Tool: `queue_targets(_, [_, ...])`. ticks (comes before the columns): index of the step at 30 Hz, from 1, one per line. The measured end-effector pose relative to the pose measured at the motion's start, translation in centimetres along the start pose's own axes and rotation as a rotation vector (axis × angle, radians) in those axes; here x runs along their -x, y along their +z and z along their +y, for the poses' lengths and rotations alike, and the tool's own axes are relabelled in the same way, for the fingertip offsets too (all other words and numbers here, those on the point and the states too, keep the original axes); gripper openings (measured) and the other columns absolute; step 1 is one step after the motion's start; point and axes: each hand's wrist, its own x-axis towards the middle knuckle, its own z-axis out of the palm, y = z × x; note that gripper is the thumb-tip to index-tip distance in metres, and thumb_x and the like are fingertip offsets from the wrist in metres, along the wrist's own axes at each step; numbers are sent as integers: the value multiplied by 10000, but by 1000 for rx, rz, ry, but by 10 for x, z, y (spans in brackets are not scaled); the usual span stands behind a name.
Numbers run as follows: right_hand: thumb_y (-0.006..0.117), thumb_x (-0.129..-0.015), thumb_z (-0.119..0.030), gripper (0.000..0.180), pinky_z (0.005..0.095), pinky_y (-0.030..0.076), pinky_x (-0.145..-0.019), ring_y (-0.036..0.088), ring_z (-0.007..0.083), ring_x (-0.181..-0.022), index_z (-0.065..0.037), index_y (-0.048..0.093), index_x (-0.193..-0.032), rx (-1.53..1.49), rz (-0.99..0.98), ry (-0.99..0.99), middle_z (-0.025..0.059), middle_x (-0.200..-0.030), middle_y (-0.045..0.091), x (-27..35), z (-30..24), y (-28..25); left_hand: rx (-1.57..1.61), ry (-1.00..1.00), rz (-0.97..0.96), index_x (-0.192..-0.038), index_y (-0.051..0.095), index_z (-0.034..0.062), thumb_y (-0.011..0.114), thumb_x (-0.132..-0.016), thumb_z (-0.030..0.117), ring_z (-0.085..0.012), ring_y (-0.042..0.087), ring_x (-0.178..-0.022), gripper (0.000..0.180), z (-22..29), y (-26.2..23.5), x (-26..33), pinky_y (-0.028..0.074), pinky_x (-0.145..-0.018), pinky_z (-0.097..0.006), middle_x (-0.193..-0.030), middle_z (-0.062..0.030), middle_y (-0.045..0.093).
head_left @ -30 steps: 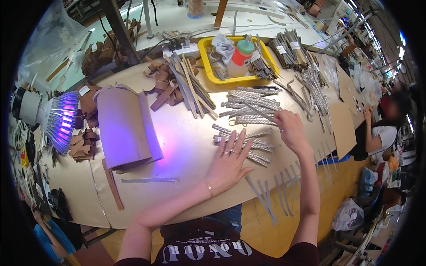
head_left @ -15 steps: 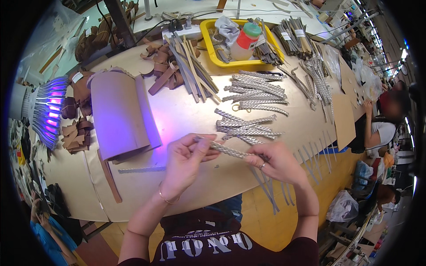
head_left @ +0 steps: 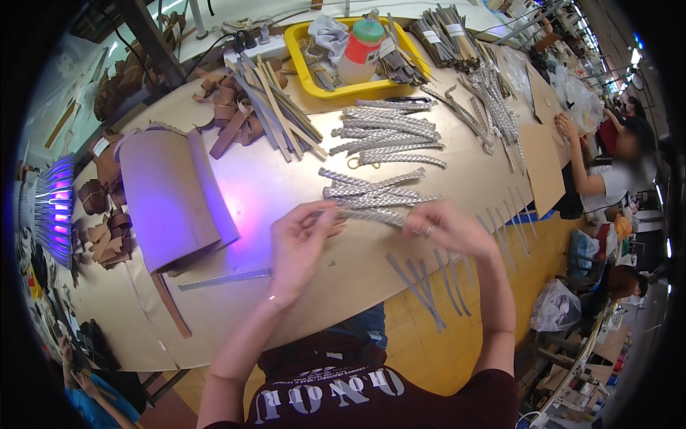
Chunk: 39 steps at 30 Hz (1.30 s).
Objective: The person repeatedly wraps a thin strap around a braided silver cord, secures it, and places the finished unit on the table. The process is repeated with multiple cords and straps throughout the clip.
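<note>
Between my hands a silvery-grey braided strap is stretched out, slightly blurred, just in front of a small pile of similar braided straps. My left hand pinches its left end between thumb and fingers. At the other end, my right hand is closed round it, a ring on one finger. Farther back lies a bigger pile of braided straps, with a gold-coloured metal ring beside it. Thin grey strips hang over the table's near edge.
A rolled brown sheet and a lit lamp stand at left. Brown scraps and flat strips lie behind. A yellow tray holds a green-capped bottle. At right, another person works beside cardboard.
The view has shifted, so the table's things appear farther left and higher. Both hands keep hold of the braided strap, which now lies more level and closer in view to the small pile.
</note>
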Motion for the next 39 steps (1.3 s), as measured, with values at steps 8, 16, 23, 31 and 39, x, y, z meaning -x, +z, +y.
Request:
queue_targets(8, [714,-880,-406,334,412,458,-816,593,297,-949,-78,718,-943,505,675,-49,110,-920,637,-50,55,-41,-933,528,92,-1117,685,60,764,-835,95,-196,633,-780,295,-7,24,-28,512,-683,-321,-1027,-98,649])
queue_targets(16, [745,-866,-316,296,396,437,-804,615,273,-842,-43,634,-888,413,542,-55,109,-838,645,-63,60,-39,-987,565,94,-1155,658,75,753,-835,107,-234,632,-865,335,1,-10,14,498,-726,-344,-1147,-93,619])
queue_targets(23, [753,-874,-213,241,321,442,-600,562,199,-631,-28,601,-906,193,492,-287,84,-742,623,7,-3,-22,-457,353,46,-1216,671,60,721,-892,140,-193,681,-985,337,24,4,20,522,-749,-306,-1207,-150,662])
queue_targets(31, [743,-872,-312,272,363,464,-642,614,259,-678,-56,655,-887,229,289,-279,68,-742,639,29,-21,21,-686,97,-332,-1133,681,-51,535,-1004,61,-125,680,-630,225,47,-14,42,517,-595,-249,-810,-93,737])
queue_targets(39, [743,-864,-309,251,358,468,-651,627,249,-685,-63,711,-825,19,-260,-533,66,-730,659,43,-2,-3,-246,-593,-709,-964,666,-79,399,-1080,155,-99,662,-588,373,84,-32,75,507,-540,-234,-792,-109,716])
